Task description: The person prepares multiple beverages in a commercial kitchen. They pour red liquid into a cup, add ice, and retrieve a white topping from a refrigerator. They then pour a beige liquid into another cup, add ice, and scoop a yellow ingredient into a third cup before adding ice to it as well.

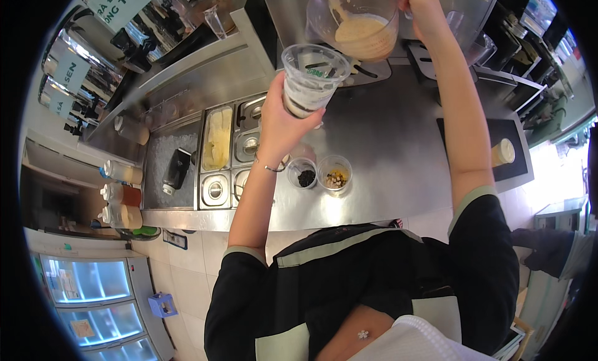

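Note:
My left hand [282, 120] is closed around a clear plastic cup [315, 76], raised above the steel counter; the cup has printing on it and whitish contents low inside. Up and to the right, my right hand [411, 1] grips a clear measuring jug [357, 29] at its handle side. Creamy beige liquid lies in the jug, with a streak of it up the wall. The jug is tilted, its lower part close to the cup's rim. Below them on the counter stand a cup with black pieces [302, 173] and a cup with yellow and pale pieces [334, 175].
Left of the cups are lidded steel pans [215, 190], an open pan of yellow food [218, 139] and an ice bin [175, 169] holding a black bottle. Several capped bottles [121, 194] line the left edge. A lidded cup [503, 152] rests on a dark mat at the right.

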A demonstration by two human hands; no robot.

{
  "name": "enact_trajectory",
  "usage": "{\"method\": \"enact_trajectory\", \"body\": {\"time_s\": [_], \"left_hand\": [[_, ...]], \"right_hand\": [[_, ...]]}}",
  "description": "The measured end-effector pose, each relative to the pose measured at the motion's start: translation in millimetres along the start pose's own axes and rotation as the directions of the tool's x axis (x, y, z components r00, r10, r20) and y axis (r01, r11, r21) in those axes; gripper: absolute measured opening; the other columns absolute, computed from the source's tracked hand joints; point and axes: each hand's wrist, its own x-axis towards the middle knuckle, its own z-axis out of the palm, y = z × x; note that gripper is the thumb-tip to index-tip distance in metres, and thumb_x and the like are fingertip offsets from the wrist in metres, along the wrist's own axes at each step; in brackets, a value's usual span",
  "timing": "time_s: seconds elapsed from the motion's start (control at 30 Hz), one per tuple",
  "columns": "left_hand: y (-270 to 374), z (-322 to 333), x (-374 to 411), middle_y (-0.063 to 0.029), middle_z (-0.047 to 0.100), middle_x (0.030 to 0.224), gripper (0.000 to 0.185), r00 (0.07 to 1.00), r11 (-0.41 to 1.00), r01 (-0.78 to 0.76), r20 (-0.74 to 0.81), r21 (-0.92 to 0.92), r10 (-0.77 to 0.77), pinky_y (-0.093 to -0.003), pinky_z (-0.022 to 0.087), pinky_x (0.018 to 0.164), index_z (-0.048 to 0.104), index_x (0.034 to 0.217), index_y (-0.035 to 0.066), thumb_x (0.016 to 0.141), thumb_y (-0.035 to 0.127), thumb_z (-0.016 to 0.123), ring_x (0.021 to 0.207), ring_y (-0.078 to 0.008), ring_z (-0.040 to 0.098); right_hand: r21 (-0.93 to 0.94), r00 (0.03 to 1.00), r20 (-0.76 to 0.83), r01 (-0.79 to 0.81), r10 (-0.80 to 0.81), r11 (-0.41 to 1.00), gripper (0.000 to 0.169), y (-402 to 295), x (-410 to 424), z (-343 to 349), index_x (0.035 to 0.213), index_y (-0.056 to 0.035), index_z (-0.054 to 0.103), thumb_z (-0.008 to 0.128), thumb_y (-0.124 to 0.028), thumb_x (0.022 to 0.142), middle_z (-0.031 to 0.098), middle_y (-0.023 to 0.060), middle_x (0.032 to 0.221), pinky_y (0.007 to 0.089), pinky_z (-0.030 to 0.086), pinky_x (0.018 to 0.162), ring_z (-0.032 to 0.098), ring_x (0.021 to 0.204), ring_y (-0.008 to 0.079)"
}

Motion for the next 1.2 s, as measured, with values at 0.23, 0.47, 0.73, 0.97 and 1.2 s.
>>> {"method": "enact_trajectory", "body": {"time_s": [0.23, 0.47, 0.73, 0.97, 1.2], "left_hand": [[-7, 2, 1, -0.0141, 0.056, 0.103, 0.073, 0.999, 0.998, -0.011, 0.032, -0.059, 0.013, -0.0299, 0.045, 0.081, 0.039, 0.118, -0.002, 0.056, 0.012, 0.075, 0.095, -0.0201, 0.057], [-13, 22, 3, -0.0126, 0.054, 0.108, 0.076, 0.995, 0.949, 0.019, 0.099, -0.315, 0.013, -0.0292, 0.045, 0.084, 0.036, 0.12, -0.001, 0.056, 0.011, 0.076, 0.096, -0.0181, 0.056], [-19, 16, -7, -0.0113, 0.05, 0.11, 0.079, 0.991, 0.897, 0.1, 0.119, -0.43, -0.054, -0.0307, 0.043, 0.087, 0.032, 0.122, 0.0, 0.057, 0.008, 0.076, 0.102, -0.0186, 0.052], [-9, 12, -11, -0.0105, 0.051, 0.11, 0.078, 0.985, 0.88, 0.157, 0.13, -0.448, -0.11, -0.0316, 0.044, 0.087, 0.033, 0.121, 0.001, 0.057, 0.007, 0.077, 0.101, -0.0185, 0.053], [2, -1, -8, -0.0111, 0.053, 0.109, 0.072, 0.96, 0.78, 0.281, 0.171, -0.559, -0.224, -0.0313, 0.044, 0.086, 0.032, 0.122, 0.001, 0.063, 0.003, 0.072, 0.099, -0.0187, 0.054]], "right_hand": [[-0.483, 0.876, 0.404, 0.449, -0.264, 0.752, 0.021, -16, 14, 31, 0.056, -0.0016, 0.046, 0.06, -0.015, 0.061, 0.043, 0.0066, 0.048, 0.0291, 0.033, 0.044, 0.043, 0.045, 0.0147], [-0.628, 0.701, 0.65, 0.713, -0.292, 0.312, 0.022, -60, 7, 49, 0.057, -0.0026, 0.05, 0.058, -0.023, 0.059, 0.051, 0.0163, 0.055, 0.0393, 0.039, 0.049, 0.051, 0.054, 0.033], [-0.273, 0.293, 0.89, 0.956, -0.35, 0.107, 0.02, -76, -13, 73, 0.062, -0.003, 0.052, 0.058, -0.022, 0.062, 0.054, 0.01, 0.06, 0.0376, 0.043, 0.054, 0.054, 0.062, 0.0288], [-0.397, 0.605, 0.67, 0.781, -0.429, 0.481, 0.022, -46, -17, 28, 0.073, -0.0032, 0.05, 0.062, -0.021, 0.072, 0.05, 0.0057, 0.062, 0.0292, 0.038, 0.055, 0.049, 0.061, 0.0184], [-0.31, 0.999, -0.011, -0.043, 0.041, 0.95, 0.038, 53, -29, -33, 0.086, -0.0022, 0.05, 0.071, -0.029, 0.07, 0.049, 0.0045, 0.068, 0.024, 0.039, 0.057, 0.047, 0.065, 0.0108]]}}
